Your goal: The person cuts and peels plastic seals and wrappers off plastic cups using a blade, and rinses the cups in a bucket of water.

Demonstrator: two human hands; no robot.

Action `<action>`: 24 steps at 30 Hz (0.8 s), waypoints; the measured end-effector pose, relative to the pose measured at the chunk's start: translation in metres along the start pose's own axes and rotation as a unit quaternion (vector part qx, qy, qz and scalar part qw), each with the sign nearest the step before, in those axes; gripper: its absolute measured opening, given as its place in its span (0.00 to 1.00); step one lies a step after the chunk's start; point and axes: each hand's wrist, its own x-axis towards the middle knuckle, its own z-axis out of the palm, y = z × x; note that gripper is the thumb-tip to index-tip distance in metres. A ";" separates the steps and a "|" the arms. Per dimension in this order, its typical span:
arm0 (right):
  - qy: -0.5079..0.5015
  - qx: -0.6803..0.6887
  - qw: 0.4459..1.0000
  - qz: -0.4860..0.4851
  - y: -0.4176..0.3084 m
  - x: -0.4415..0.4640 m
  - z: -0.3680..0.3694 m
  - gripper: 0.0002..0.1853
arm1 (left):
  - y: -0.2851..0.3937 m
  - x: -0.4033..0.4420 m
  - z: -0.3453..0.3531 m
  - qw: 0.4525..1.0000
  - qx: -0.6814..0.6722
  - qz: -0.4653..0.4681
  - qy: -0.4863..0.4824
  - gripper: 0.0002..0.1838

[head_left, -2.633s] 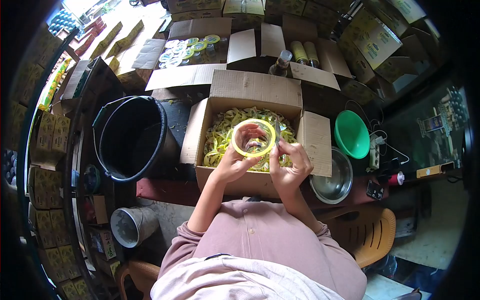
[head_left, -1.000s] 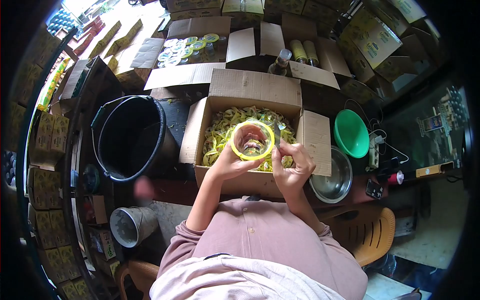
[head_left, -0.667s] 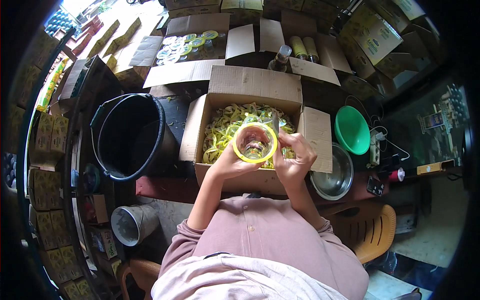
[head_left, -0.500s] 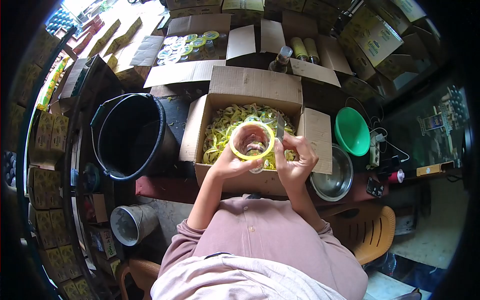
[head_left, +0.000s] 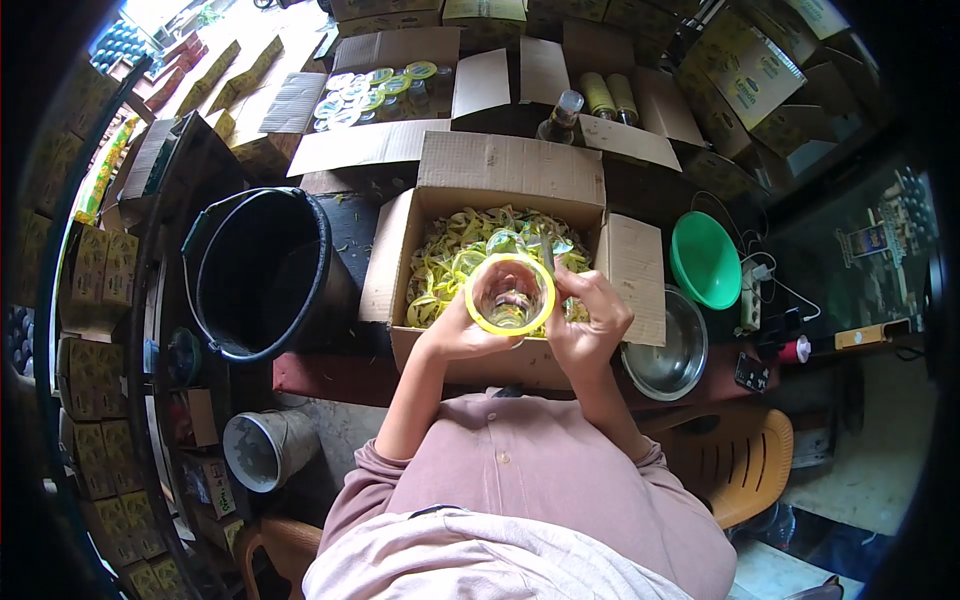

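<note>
Above the open cardboard box (head_left: 460,362), our clear cup (head_left: 508,292) lies between our two hands, its yellow rim facing up toward us. Our left hand (head_left: 455,332) grasps the cup from its left side, thumb along the near edge and fingers partly hidden behind the wall. Our right hand (head_left: 592,322) is just to the right of the rim, thumb and fingers closed on a thin grey blade (head_left: 547,252) that points away from us beside the cup; whether those fingers also touch the rim, we cannot tell. Beneath our hands, yellow-green strips (head_left: 437,262) fill the box. To its left we have a dark bucket (head_left: 322,262); to its right, a metal bowl (head_left: 668,384) and a green bowl (head_left: 712,262). Beyond the box stands a bottle (head_left: 561,118).
</note>
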 end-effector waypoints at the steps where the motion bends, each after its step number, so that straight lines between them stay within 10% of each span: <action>1: -0.003 0.012 1.000 0.009 0.002 0.000 -0.001 0.15 | 0.000 0.000 -0.001 1.000 0.004 0.001 -0.001 0.35; 24: 0.007 0.008 1.000 0.021 -0.014 -0.002 0.000 0.13 | -0.025 -0.007 -0.004 0.978 -0.183 0.013 0.097 0.38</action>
